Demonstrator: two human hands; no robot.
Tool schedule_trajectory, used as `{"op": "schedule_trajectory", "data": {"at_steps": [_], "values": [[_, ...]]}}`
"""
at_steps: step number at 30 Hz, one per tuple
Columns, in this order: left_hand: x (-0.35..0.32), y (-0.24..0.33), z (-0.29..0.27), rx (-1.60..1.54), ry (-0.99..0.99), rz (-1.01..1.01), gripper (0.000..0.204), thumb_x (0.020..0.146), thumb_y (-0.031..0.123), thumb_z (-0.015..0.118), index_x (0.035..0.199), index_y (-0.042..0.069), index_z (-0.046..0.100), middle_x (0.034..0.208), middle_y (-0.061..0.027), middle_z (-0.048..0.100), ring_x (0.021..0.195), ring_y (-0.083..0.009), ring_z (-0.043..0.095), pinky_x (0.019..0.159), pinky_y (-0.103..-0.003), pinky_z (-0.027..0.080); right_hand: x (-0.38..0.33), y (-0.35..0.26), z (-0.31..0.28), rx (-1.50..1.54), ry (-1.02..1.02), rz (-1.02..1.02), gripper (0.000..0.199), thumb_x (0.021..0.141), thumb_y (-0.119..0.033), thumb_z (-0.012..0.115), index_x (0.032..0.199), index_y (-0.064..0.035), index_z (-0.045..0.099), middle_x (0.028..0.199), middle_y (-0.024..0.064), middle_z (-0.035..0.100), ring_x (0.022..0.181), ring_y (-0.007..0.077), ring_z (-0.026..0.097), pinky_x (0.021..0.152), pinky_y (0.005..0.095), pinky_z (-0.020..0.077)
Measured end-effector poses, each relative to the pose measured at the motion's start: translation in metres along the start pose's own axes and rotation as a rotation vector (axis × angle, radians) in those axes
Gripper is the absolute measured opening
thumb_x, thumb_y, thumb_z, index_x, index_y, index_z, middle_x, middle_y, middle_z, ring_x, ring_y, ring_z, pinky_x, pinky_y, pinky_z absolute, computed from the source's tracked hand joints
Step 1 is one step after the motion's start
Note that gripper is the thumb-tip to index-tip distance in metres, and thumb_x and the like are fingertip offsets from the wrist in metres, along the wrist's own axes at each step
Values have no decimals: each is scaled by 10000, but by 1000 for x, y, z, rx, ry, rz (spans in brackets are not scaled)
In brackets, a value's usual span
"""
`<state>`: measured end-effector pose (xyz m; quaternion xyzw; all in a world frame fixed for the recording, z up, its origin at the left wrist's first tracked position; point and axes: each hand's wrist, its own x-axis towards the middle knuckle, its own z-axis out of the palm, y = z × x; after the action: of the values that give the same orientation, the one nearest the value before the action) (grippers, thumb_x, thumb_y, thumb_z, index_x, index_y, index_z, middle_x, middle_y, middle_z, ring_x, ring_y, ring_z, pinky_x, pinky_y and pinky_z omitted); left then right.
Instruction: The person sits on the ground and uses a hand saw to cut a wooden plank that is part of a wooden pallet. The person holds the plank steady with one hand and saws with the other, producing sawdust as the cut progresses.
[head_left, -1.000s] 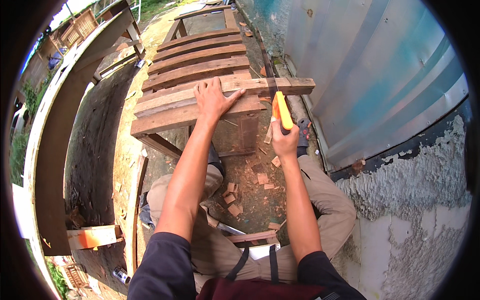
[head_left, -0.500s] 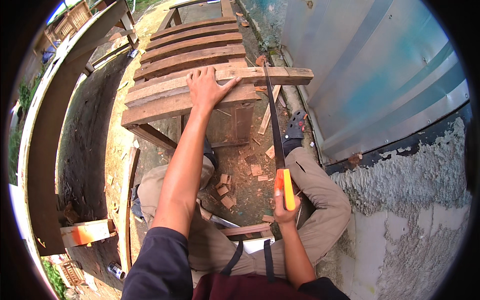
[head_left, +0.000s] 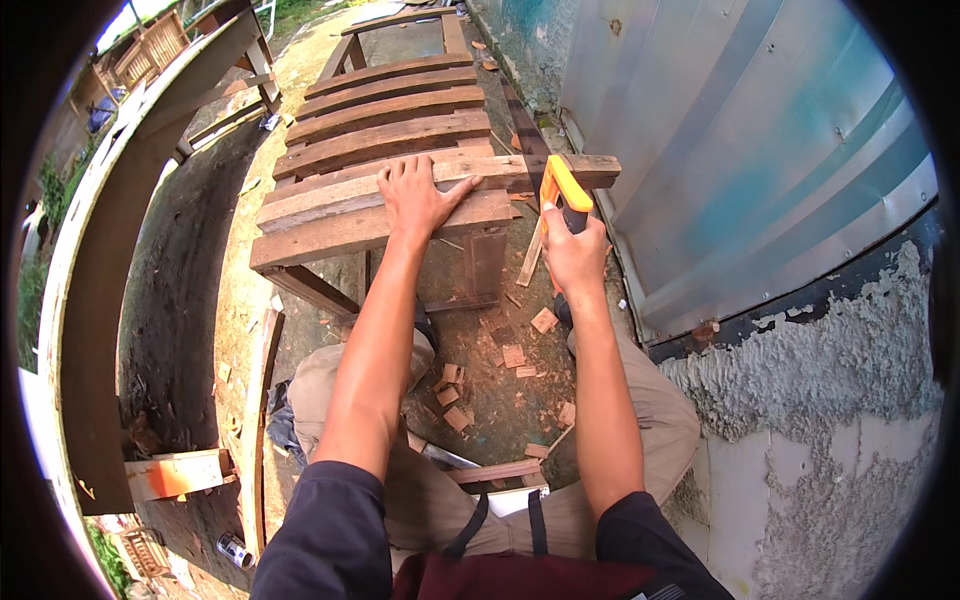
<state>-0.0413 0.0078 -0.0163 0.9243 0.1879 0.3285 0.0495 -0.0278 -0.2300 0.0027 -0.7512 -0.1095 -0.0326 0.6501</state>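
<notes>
A long wooden beam [head_left: 335, 195] lies across the near end of a slatted wooden frame [head_left: 385, 108], its right end jutting past the frame's side. My left hand [head_left: 416, 203] grips the beam from above, fingers over its far side and thumb stretched to the right. In my right hand [head_left: 577, 252] is the yellow-and-black handle of a handsaw [head_left: 567, 186], now close against the beam's overhanging part. The dark blade points away from me past the beam; where its teeth meet the wood is hidden by the handle.
Wood offcuts [head_left: 456, 417] and sawdust litter the ground between my legs. A corrugated metal sheet [head_left: 740, 150] and rough wall [head_left: 800, 375] stand close on the right. Left are a long plank [head_left: 258, 430], a can [head_left: 234, 549] and a large wooden frame [head_left: 85, 330].
My right hand has pushed the handsaw forward, bringing its handle from near my lap up to the beam. My left hand keeps its grip on the beam. The view has shifted slightly.
</notes>
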Motion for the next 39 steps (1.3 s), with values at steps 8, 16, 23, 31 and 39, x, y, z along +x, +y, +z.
{"op": "schedule_trajectory", "data": {"at_steps": [8, 16, 23, 31, 39], "values": [[0, -11, 3, 34, -60, 13, 881, 800, 804, 641, 1132, -11, 681, 1127, -172, 681, 1188, -335, 565, 1078, -517, 338, -201, 16, -71, 42, -2, 126, 201, 954, -123, 661, 840, 42, 659, 592, 32, 544, 545, 105, 508, 530, 328, 403], [-1, -11, 12, 52, -18, 11, 884, 790, 813, 643, 1120, -5, 695, 1082, -145, 674, 1145, -304, 584, 1077, -508, 331, -175, -3, -69, 73, -11, 95, 249, 980, -93, 646, 747, -37, 579, 593, -16, 540, 468, 61, 456, 447, 252, 342], [22, -9, 3, 55, -97, -10, 859, 778, 829, 637, 1011, 9, 744, 1105, -133, 673, 1163, -285, 569, 1023, -494, 349, -96, -1, -27, -79, 5, -45, 278, 950, -151, 682, 756, 39, 619, 566, 71, 554, 538, 139, 512, 542, 359, 404], [-6, -3, 4, -17, -56, -14, 878, 797, 793, 653, 1186, 6, 663, 1197, -177, 652, 1234, -323, 541, 1095, -528, 319, -130, 31, -27, -105, -38, -201, 148, 934, -79, 643, 839, 33, 661, 637, 84, 615, 590, 136, 589, 562, 332, 461], [-23, -12, 11, -143, 67, -18, 725, 917, 652, 625, 1259, 13, 604, 1264, -208, 607, 1294, -371, 493, 1192, -535, 230, -142, 40, -41, -75, -51, -176, 220, 932, -112, 667, 764, 19, 614, 558, 123, 547, 466, 209, 555, 484, 374, 415]]}}
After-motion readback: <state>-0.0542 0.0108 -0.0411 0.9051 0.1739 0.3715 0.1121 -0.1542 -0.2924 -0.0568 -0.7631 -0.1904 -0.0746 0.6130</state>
